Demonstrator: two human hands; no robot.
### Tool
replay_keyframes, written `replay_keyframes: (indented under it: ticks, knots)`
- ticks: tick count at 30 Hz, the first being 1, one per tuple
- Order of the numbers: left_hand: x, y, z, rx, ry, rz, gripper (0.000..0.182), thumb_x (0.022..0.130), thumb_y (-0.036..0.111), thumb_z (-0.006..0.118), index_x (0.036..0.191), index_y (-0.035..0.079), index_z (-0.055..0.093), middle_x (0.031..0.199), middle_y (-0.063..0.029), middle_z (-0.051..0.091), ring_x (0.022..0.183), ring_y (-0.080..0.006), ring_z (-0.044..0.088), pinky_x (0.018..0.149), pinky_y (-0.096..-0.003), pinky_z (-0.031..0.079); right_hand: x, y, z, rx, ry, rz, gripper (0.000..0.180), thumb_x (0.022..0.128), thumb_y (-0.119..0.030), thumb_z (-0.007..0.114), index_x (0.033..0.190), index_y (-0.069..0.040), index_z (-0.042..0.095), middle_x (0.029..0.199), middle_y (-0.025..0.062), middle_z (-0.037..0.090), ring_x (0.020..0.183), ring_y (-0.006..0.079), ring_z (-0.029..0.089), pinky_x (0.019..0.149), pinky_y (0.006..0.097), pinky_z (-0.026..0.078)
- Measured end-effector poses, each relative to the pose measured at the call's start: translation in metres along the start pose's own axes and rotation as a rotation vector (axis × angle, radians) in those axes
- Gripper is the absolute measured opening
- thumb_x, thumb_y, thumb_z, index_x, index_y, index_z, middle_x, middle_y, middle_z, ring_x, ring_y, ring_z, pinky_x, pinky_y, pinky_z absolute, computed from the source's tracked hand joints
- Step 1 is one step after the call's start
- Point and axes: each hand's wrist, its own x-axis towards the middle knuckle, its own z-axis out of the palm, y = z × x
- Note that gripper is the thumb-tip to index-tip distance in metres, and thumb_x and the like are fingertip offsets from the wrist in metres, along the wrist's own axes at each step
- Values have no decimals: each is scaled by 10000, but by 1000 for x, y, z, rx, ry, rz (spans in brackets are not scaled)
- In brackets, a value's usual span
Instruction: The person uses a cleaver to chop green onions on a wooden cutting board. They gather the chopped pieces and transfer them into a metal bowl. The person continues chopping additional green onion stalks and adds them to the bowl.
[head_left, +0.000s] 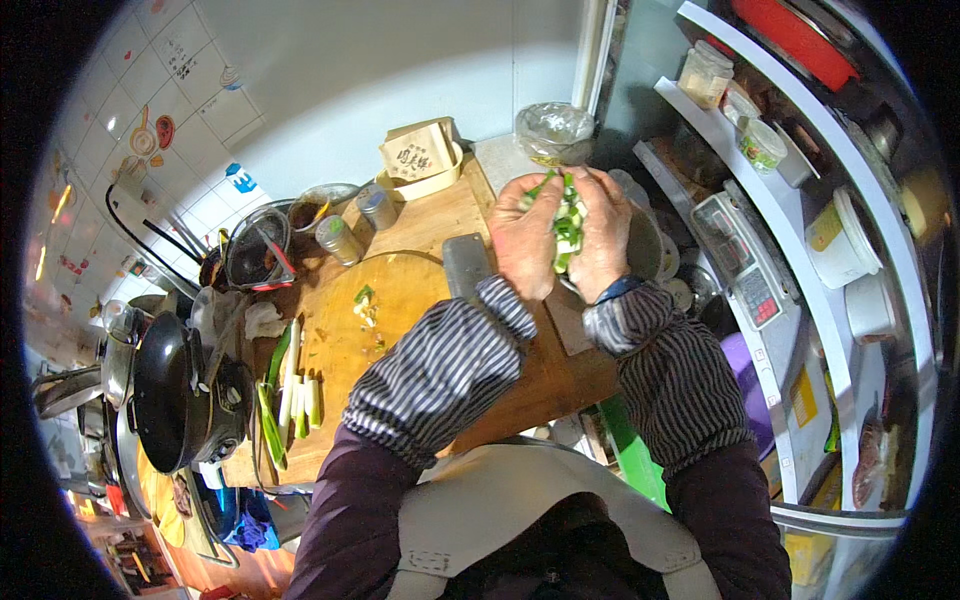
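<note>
Chopped green onion (568, 225) is cupped between my left hand (525, 236) and my right hand (604, 232), raised over the table's right side. A metal bowl (646, 236), partly hidden, shows behind my right hand. Left of my hands, a cleaver (466, 264) lies with its blade on the edge of a round wooden chopping board (412, 289). A few green onion scraps (365, 307) remain on that board. Cut lengths of green onion (291, 390) rest at the left of the wooden table (517, 405).
At the left stand a black wok (166, 394) and a strainer (257, 244). Two shaker jars (340, 240) and a tub of paper bags (420, 154) line the back. A plastic-lined bowl (553, 131) sits beyond my hands. Shelves at right hold a digital scale (742, 251).
</note>
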Motion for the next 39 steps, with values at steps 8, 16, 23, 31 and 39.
replay_keyframes:
  ticks: [8, 16, 23, 31, 39]
  knots:
    - [22, -50, -1, 373, 12, -150, 212, 929, 206, 542, 934, 6, 613, 801, -15, 577, 733, -90, 489, 681, -238, 414, 33, -16, -85, -326, -49, -27, 309, 889, -275, 563, 1013, 8, 582, 992, 113, 623, 938, 228, 594, 894, 349, 425]
    - [24, -55, 1, 386, -23, -155, 104, 827, 88, 670, 802, 4, 614, 713, -13, 593, 647, -85, 495, 611, -227, 417, 40, -24, -96, -481, -99, 119, 396, 908, -369, 542, 1017, 10, 562, 950, 125, 621, 925, 225, 590, 909, 370, 405]
    - [26, -57, -6, 579, -89, -139, 115, 817, 10, 632, 928, -22, 619, 846, -62, 637, 757, -115, 568, 700, -226, 460, 47, -13, -101, -526, -245, -8, 331, 867, -261, 573, 1078, -10, 526, 1081, 151, 572, 1038, 248, 550, 919, 374, 398]
    - [1, -17, -7, 812, -232, 48, 741, 892, 391, 572, 1383, -54, 243, 1402, -248, 319, 1293, -319, 337, 1054, -373, 311, 34, -31, -72, -916, -113, -246, 371, 846, -119, 585, 1188, -12, 491, 1159, 109, 526, 1080, 202, 508, 926, 327, 399]
    - [-132, 73, -189, 1235, 39, 225, 714, 882, 304, 565, 1400, -40, 213, 1416, -252, 298, 1340, -342, 265, 1098, -408, 216, -70, 16, -15, -453, -580, -73, 231, 926, -118, 513, 1140, -35, 531, 1107, 46, 578, 917, 90, 521, 824, 255, 427]
